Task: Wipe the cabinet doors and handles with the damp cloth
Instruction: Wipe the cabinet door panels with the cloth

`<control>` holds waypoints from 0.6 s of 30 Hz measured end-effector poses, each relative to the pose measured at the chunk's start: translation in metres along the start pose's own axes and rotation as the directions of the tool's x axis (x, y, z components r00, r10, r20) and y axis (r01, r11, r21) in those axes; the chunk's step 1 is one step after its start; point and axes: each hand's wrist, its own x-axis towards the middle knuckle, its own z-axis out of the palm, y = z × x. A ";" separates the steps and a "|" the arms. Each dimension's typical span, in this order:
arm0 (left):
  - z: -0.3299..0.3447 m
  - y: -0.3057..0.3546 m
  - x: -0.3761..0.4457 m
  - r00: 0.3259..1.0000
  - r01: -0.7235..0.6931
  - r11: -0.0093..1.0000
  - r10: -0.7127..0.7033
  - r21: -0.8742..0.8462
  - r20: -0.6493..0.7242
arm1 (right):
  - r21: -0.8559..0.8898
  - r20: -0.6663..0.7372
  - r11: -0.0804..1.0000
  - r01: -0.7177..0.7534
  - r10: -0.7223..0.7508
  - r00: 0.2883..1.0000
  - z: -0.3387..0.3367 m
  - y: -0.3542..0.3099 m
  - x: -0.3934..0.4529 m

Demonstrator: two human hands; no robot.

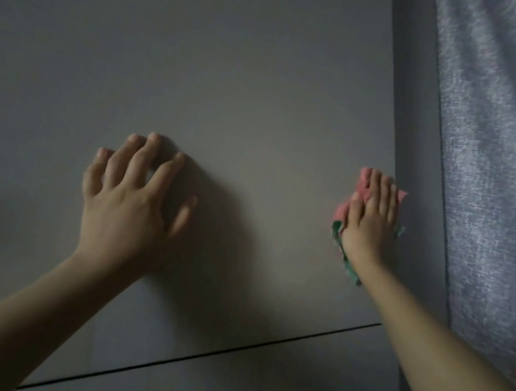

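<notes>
Pink-and-green damp cloth lies flattened under my right hand, fingers straight, at the cabinet door's right edge beside a curtain. It looks soft and limp; palm pressure suits it. My left hand rests spread on the door, holding nothing. Dim light: handles probably out of view.

2 bare forearms, left hand, right hand, no sleeves visible

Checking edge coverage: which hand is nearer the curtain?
Right. The right hand presses the cloth on the door at its right edge, beside the curtain. The left hand rests mid-door, far from it.
</notes>
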 end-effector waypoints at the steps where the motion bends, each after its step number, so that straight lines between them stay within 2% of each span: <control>1: 0.000 -0.001 0.000 1.000 0.001 1.000 0.000 -0.002 0.002 | 0.020 -0.014 0.998 -0.062 0.062 0.998 0.001 -0.007 -0.010; 2: 0.000 -0.001 0.000 1.000 -0.001 1.000 0.001 -0.001 0.005 | 0.039 -0.028 0.996 -0.076 0.077 0.997 0.001 -0.018 -0.029; 3: 0.000 -0.001 0.000 1.000 -0.005 1.000 0.004 0.008 0.008 | 0.044 -0.031 0.999 -0.014 0.016 0.999 -0.001 -0.030 -0.057; 4: 0.000 -0.001 0.000 1.000 -0.007 1.000 0.006 0.014 0.015 | 0.040 -0.007 0.993 0.110 -0.110 0.994 -0.006 -0.041 -0.089; 6: -0.001 -0.002 0.000 0.999 -0.013 1.000 0.012 0.014 0.033 | 0.058 0.074 0.917 0.395 -0.398 0.914 -0.014 -0.048 -0.136; 7: -0.002 -0.002 0.001 0.999 -0.018 1.000 0.017 0.011 0.045 | 0.066 0.107 0.875 0.479 -0.484 0.869 -0.018 -0.047 -0.135; 8: -0.004 -0.005 0.002 0.998 -0.025 0.999 0.024 0.020 0.058 | 0.063 0.109 0.860 0.506 -0.510 0.853 -0.018 -0.049 -0.122; 9: -0.006 -0.006 0.002 0.997 -0.032 0.999 0.030 0.027 0.070 | 0.031 0.094 0.883 0.469 -0.470 0.878 -0.016 -0.054 -0.103; 10: -0.007 -0.006 0.002 0.996 -0.039 0.999 0.036 0.033 0.084 | 0.015 0.069 0.929 0.369 -0.369 0.927 -0.013 -0.066 -0.081; 11: -0.011 -0.008 0.003 0.995 -0.050 0.998 0.047 0.037 0.092 | 0.041 0.035 0.975 0.217 -0.218 0.975 -0.010 -0.084 -0.060; 12: -0.015 -0.007 0.005 0.993 -0.063 0.998 0.060 0.020 0.098 | 0.094 0.010 0.993 0.064 -0.065 0.998 -0.008 -0.104 -0.047; 13: -0.021 -0.009 0.007 0.992 -0.073 0.997 0.074 -0.014 0.100 | 0.134 -0.005 0.991 -0.021 0.022 1.000 -0.007 -0.125 -0.047; 14: -0.027 -0.013 0.008 0.992 -0.077 0.995 0.084 -0.065 0.100 | 0.147 -0.017 0.989 0.009 -0.007 1.000 -0.007 -0.142 -0.058; 15: -0.034 -0.021 0.009 0.992 -0.077 0.991 0.088 -0.111 0.092 | 0.136 -0.008 0.981 0.137 -0.137 0.991 -0.008 -0.152 -0.077; 16: -0.041 -0.031 0.007 0.994 -0.076 0.988 0.087 -0.137 0.072 | 0.115 0.013 0.944 0.309 -0.312 0.950 -0.010 -0.152 -0.098; 18: -0.054 -0.061 -0.003 0.999 -0.033 0.995 0.032 -0.094 -0.008 | 0.116 0.067 0.815 0.567 -0.576 0.814 -0.018 -0.132 -0.117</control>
